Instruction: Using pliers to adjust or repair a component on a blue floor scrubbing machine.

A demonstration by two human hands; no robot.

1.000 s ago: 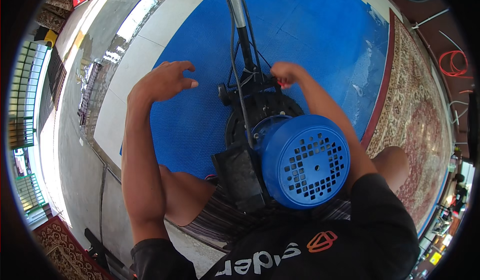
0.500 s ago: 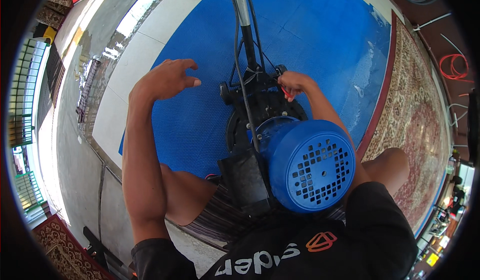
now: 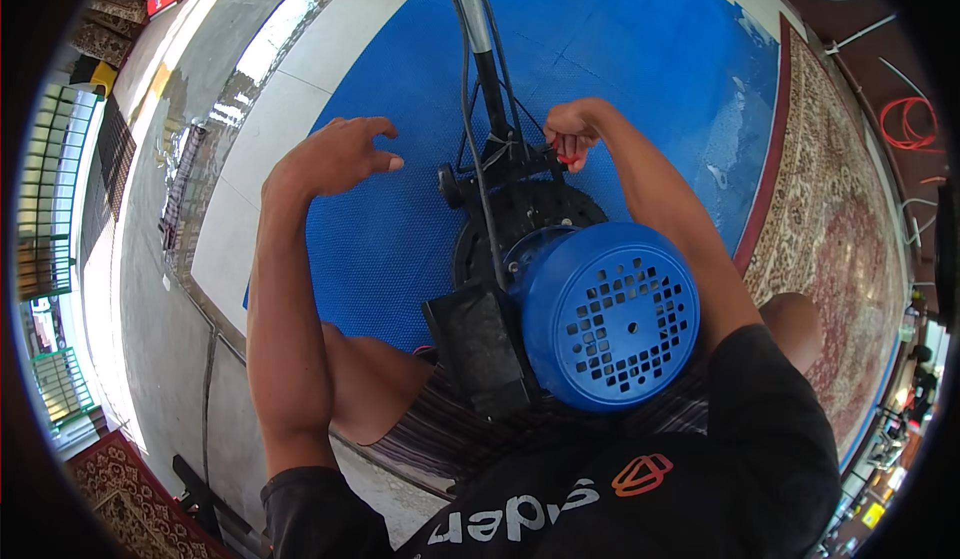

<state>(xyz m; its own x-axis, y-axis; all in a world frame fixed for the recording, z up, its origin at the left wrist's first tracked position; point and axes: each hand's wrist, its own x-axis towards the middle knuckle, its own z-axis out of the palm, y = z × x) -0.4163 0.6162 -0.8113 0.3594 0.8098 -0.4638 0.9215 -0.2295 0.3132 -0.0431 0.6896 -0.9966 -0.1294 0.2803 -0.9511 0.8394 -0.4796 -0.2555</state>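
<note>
A floor scrubbing machine lies tipped toward me, its round blue motor (image 3: 632, 321) close to my body. A black box (image 3: 485, 354) is fixed to the motor's left, and a round black base (image 3: 545, 199) lies beyond it. My right hand (image 3: 576, 127) is closed on a small red-handled tool (image 3: 566, 154), at the right end of the wheel bracket. The fingers partly hide the tool's tip. My left hand (image 3: 335, 157) hovers over the blue mat, left of the small wheel (image 3: 450, 187), with thumb and fingers apart and nothing in it.
The blue textured mat (image 3: 390, 249) lies under the machine. Its metal handle pole (image 3: 468, 4) and black cable (image 3: 468, 79) run away from me. A patterned carpet (image 3: 830, 219) is on the right, and wet concrete floor (image 3: 150, 249) on the left. A red hose (image 3: 908, 125) lies at far right.
My right hand has moved slightly farther away from me with the red-handled tool, its wrist now raised. The motor appears a little farther left and up. My left hand has barely moved.
</note>
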